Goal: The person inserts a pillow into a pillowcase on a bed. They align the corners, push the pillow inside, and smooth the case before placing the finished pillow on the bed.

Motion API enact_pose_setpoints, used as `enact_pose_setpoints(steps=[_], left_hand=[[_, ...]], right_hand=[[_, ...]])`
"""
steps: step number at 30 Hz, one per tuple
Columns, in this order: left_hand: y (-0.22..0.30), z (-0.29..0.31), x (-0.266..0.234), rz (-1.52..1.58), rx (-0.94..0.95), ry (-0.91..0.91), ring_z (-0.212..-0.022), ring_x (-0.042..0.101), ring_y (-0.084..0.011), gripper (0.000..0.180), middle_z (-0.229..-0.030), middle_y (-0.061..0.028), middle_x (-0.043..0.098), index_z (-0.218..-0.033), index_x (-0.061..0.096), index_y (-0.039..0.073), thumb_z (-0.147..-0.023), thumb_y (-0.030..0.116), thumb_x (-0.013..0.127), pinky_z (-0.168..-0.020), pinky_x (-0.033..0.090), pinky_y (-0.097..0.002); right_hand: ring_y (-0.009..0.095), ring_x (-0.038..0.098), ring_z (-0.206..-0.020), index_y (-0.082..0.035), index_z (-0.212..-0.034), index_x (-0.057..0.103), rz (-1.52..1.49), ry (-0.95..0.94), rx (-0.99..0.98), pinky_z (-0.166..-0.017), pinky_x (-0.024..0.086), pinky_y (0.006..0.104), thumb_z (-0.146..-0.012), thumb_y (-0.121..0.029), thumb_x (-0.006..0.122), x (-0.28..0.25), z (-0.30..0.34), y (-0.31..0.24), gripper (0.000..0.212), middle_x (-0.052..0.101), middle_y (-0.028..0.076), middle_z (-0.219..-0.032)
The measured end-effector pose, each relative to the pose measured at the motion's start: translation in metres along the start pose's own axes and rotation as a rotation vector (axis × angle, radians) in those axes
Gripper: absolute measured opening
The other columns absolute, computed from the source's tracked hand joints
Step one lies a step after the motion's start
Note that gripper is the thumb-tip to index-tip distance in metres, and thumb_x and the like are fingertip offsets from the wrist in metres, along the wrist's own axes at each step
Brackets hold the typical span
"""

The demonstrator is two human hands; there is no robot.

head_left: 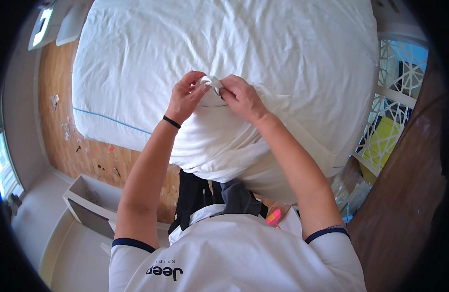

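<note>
My left hand (183, 99), with a black band at the wrist, pinches a bunched piece of a white sheet (212, 138). On the other side of that bunch, the fingers of my right hand (244, 99) are closed on the same cloth, close to my left fingertips. A small dark edge shows beside my right fingers; I cannot make out what it is. From my hands the sheet hangs in loose folds over the near side of the bed (224, 41). The bed is covered in wrinkled white fabric with a thin blue line (112, 118) along its left side.
Small scraps (66, 131) litter the wooden floor (56, 87) at left. A white open box-like unit (90, 194) stands at lower left. A white lattice panel (390, 102) is at right, with a yellow-green thing (385, 134) behind it. Something pink (273, 217) lies near my body.
</note>
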State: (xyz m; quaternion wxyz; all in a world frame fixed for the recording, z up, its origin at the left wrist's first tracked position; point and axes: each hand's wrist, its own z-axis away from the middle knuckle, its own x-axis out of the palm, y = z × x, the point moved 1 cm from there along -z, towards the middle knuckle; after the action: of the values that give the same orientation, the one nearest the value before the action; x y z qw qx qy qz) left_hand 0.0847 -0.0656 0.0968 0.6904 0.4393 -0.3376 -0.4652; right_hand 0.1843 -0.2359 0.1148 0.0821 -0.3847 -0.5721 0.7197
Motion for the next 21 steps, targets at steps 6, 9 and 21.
enact_pose_setpoints(steps=[6, 9, 21], left_hand=[[0.015, -0.006, -0.006, 0.117, -0.185, -0.034, -0.081, 0.054, -0.0049, 0.017, -0.090, 0.0022, 0.063, -0.105, 0.065, 0.003, -0.093, 0.014, 0.064, -0.072, 0.044, -0.0219], [0.015, -0.008, -0.002, 0.067, -0.226, -0.112, -0.088, 0.057, -0.0057, 0.023, -0.097, 0.0017, 0.064, -0.111, 0.064, 0.004, -0.092, 0.016, 0.067, -0.080, 0.045, -0.0226], [-0.015, -0.013, -0.008, -0.513, -0.181, -0.111, -0.110, 0.057, -0.0214, 0.059, -0.124, -0.0150, 0.054, -0.129, 0.056, 0.001, -0.086, 0.036, 0.073, -0.087, 0.051, -0.0309]], right_hand=[[0.032, 0.063, -0.081, -0.002, -0.091, 0.068, 0.049, 0.099, -0.177, -0.073, 0.050, 0.0405, -0.082, -0.006, 0.066, 0.004, -0.001, -0.006, 0.010, 0.065, 0.013, -0.084], [0.033, 0.065, -0.081, -0.002, -0.097, 0.068, -0.186, 0.214, 0.171, -0.073, 0.051, 0.0392, -0.087, -0.009, 0.064, 0.011, 0.000, -0.004, 0.014, 0.068, 0.015, -0.088], [0.034, 0.059, -0.102, -0.004, -0.110, 0.059, 0.325, 0.277, 0.071, -0.088, 0.049, 0.0427, -0.081, -0.010, 0.069, 0.014, 0.002, 0.026, 0.031, 0.063, 0.014, -0.107]])
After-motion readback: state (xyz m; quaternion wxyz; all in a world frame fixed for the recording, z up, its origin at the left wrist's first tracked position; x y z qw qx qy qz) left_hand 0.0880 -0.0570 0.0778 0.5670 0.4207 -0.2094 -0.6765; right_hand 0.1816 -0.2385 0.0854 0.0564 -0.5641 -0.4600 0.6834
